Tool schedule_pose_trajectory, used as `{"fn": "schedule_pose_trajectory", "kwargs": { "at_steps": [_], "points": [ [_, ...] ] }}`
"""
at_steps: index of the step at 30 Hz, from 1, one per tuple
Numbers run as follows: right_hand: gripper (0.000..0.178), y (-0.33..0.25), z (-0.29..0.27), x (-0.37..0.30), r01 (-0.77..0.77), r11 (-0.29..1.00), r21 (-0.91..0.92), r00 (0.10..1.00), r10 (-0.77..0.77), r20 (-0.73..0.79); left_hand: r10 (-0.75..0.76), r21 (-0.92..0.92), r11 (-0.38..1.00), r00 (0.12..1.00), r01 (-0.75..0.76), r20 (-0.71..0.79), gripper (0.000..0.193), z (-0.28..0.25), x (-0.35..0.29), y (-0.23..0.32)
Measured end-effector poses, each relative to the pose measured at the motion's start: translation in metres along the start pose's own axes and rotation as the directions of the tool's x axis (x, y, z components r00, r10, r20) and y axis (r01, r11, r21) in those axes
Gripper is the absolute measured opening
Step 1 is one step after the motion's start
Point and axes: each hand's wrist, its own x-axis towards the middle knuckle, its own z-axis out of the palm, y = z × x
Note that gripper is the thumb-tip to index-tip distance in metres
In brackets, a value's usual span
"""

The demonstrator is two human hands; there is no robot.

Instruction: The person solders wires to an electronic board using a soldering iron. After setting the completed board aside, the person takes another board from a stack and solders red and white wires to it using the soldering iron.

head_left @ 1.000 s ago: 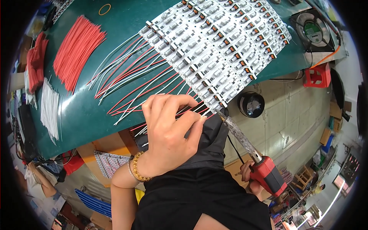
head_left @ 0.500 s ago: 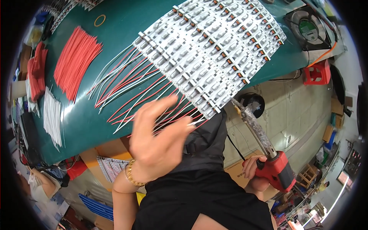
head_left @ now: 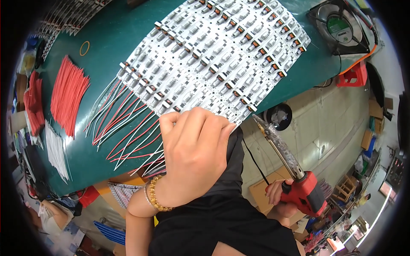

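A large panel of white circuit boards (head_left: 218,55), set with rows of small components, lies on the green table. Red and white wires (head_left: 124,141) trail from its near left edge toward me. My left hand (head_left: 194,149), with a beaded bracelet at the wrist, is closed over the panel's near corner; its fingertips are partly hidden. In my right hand (head_left: 277,194) is a red soldering gun (head_left: 309,194), held by its handle. Its dark, sooty tip points up and left, just right of the panel's near corner and apparently apart from it.
Loose red wires (head_left: 68,98) and white wires (head_left: 56,149) lie at the table's left, below a rubber band (head_left: 85,48). A square fan (head_left: 339,30) stands at the far right. Beyond the table edge are a red stool (head_left: 354,76) and a round black dish (head_left: 278,117).
The panel has shifted left and slightly toward me with its wires. My left hand, open over the wires before, has closed on the panel's near corner. The soldering gun has hardly moved.
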Motion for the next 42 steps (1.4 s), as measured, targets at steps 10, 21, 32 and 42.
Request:
{"fn": "schedule_pose_trajectory", "kwargs": {
  "at_steps": [10, 21, 32, 42],
  "points": [
    [0.073, -0.016, -0.001, 0.001, -0.353, 0.933, 0.075, 0.911, 0.361, -0.201, 0.007, 0.114, 0.994, 0.996, 0.004, -0.090, 0.017, 0.022, -0.002, 0.001],
    [0.077, -0.003, -0.004, -0.006, -0.335, 0.942, -0.028, 0.921, 0.321, -0.223, 0.082, 0.162, 0.985, 0.989, -0.061, -0.124, 0.014, 0.029, -0.001, -0.002],
    [0.067, 0.003, -0.013, -0.025, -0.359, 0.910, -0.208, 0.930, 0.330, -0.160, 0.107, 0.195, 0.977, 0.986, -0.081, -0.129, 0.013, 0.031, -0.002, -0.004],
    [0.072, -0.013, 0.005, -0.004, -0.369, 0.929, -0.016, 0.905, 0.355, -0.235, 0.101, 0.151, 0.985, 0.988, -0.082, -0.116, 0.013, 0.026, 0.000, -0.004]
  ]
}}
